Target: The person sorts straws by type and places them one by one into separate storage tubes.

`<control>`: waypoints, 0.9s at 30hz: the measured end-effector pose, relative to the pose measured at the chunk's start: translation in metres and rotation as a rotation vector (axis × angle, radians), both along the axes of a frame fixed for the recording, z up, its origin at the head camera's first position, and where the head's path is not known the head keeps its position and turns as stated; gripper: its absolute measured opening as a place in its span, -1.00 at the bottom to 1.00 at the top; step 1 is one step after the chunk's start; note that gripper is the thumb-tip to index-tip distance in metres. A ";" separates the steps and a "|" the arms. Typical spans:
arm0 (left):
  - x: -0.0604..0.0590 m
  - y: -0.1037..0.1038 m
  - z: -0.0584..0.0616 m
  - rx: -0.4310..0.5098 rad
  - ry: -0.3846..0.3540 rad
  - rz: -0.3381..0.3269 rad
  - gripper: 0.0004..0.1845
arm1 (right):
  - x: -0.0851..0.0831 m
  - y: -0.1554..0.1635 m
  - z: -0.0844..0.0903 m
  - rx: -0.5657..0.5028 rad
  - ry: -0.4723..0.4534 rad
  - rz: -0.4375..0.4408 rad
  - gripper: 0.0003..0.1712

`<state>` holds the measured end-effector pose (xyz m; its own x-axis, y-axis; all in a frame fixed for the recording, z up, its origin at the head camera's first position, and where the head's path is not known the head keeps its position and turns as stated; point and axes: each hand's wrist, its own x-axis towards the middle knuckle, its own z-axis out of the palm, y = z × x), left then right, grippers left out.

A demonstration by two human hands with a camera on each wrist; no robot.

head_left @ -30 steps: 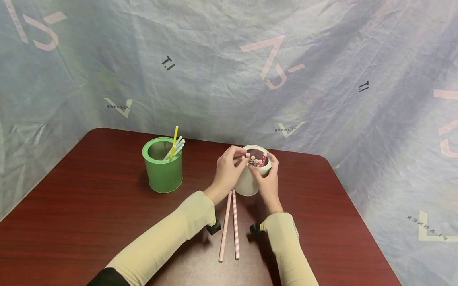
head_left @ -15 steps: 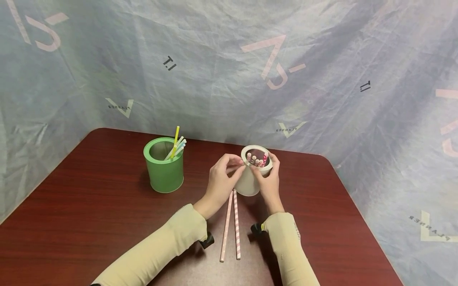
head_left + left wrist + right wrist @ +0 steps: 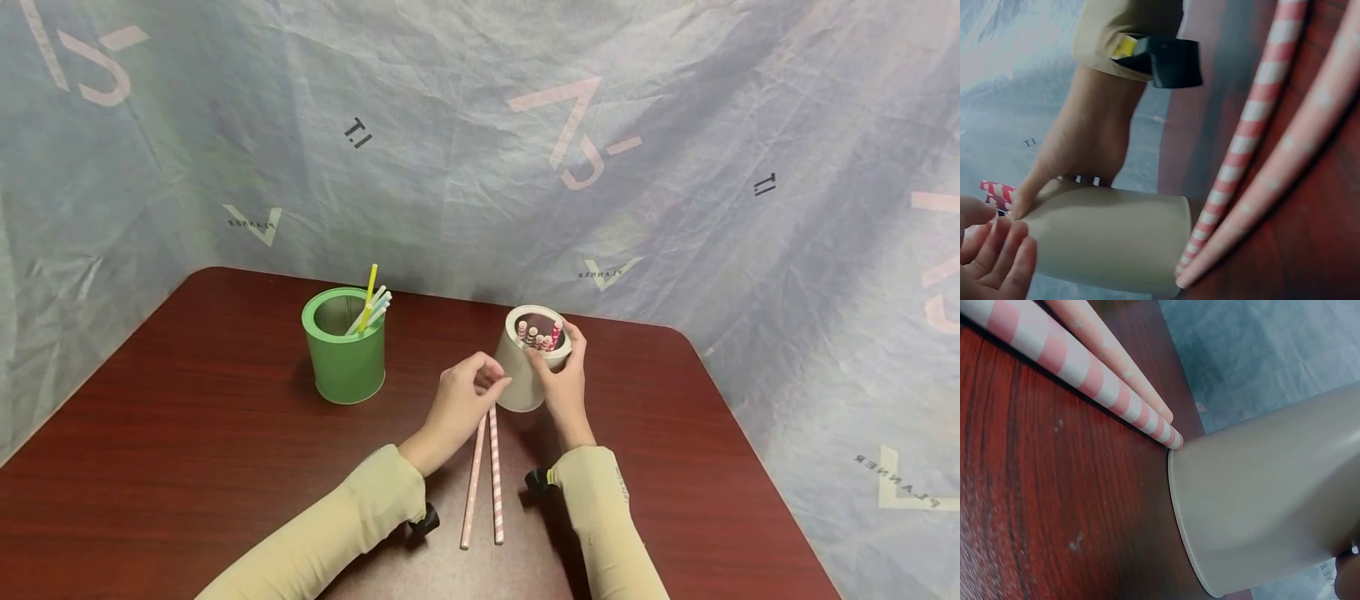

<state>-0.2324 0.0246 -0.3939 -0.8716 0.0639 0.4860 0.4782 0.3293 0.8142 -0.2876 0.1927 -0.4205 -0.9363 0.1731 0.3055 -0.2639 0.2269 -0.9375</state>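
**Steadying a tilted cup beside two loose straws**

Seen from the head camera, the right hand (image 3: 561, 379) grasps the beige cup (image 3: 525, 367) at its rim, tipping it toward the person; short straws (image 3: 537, 335) sit inside. The left hand (image 3: 463, 402) hovers just beside the cup, fingers loosely curled, holding nothing. Two pink straws (image 3: 483, 475) lie on the table (image 3: 187, 433), ends at the cup's base. A firm rim hold should keep the cup from rolling. A green tin (image 3: 343, 350) stands well to the left; a printed sheet (image 3: 480, 142) hangs behind.

At the left wrist, fingertips (image 3: 997, 256) are just beside the cup wall.

At the right wrist, straw ends (image 3: 1166, 428) touch the cup's base.
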 end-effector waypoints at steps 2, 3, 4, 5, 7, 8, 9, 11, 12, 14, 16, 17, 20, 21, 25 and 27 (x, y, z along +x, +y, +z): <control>-0.001 -0.001 -0.005 -0.065 -0.043 -0.003 -0.89 | 0.000 0.000 0.000 -0.002 0.006 0.000 -0.16; -0.002 -0.002 -0.007 -0.103 -0.065 -0.006 -0.89 | 0.000 0.000 -0.001 -0.004 0.010 0.001 -0.16; -0.003 -0.003 -0.010 -0.138 -0.087 -0.011 -0.89 | -0.001 0.000 -0.001 -0.006 0.012 0.001 -0.17; -0.004 -0.003 -0.012 -0.172 -0.105 -0.017 -0.89 | -0.001 0.000 -0.001 -0.007 0.013 0.000 -0.17; -0.006 -0.005 -0.016 -0.227 -0.145 -0.030 -0.89 | -0.001 0.000 -0.001 -0.008 0.013 0.001 -0.18; -0.007 -0.006 -0.018 -0.251 -0.165 -0.036 -0.89 | -0.001 0.000 -0.001 -0.008 0.010 0.001 -0.18; -0.008 -0.006 -0.019 -0.269 -0.185 -0.042 -0.88 | -0.001 0.000 -0.001 -0.008 0.007 0.001 -0.18; -0.009 -0.008 -0.022 -0.302 -0.231 -0.056 -0.87 | -0.001 -0.001 -0.001 -0.010 -0.008 0.002 -0.17; -0.009 -0.009 -0.024 -0.322 -0.250 -0.062 -0.87 | -0.001 -0.001 0.000 -0.011 -0.014 0.005 -0.16; -0.010 -0.010 -0.027 -0.371 -0.282 -0.068 -0.86 | 0.001 -0.001 0.003 -0.013 -0.027 0.007 -0.14; -0.011 -0.012 -0.032 -0.433 -0.299 -0.072 -0.85 | 0.006 -0.004 0.011 -0.006 -0.030 0.005 -0.14; -0.011 -0.012 -0.034 -0.465 -0.308 -0.075 -0.84 | 0.009 -0.006 0.015 -0.001 -0.030 0.005 -0.14; -0.012 -0.013 -0.040 -0.543 -0.343 -0.088 -0.81 | 0.016 -0.010 0.024 0.006 -0.032 0.004 -0.15; -0.012 -0.013 -0.041 -0.561 -0.357 -0.096 -0.80 | 0.017 -0.011 0.026 0.006 -0.032 0.004 -0.15; -0.012 -0.013 -0.045 -0.594 -0.406 -0.125 -0.76 | 0.012 -0.007 0.018 -0.013 -0.040 0.003 -0.14; -0.013 -0.013 -0.046 -0.598 -0.421 -0.136 -0.71 | 0.007 -0.004 0.011 -0.020 -0.038 -0.003 -0.14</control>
<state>-0.2454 0.0120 -0.4399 -0.9419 0.3337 -0.0390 0.2335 0.7338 0.6380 -0.2810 0.1884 -0.4091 -0.9469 0.1813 0.2656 -0.2270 0.2082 -0.9514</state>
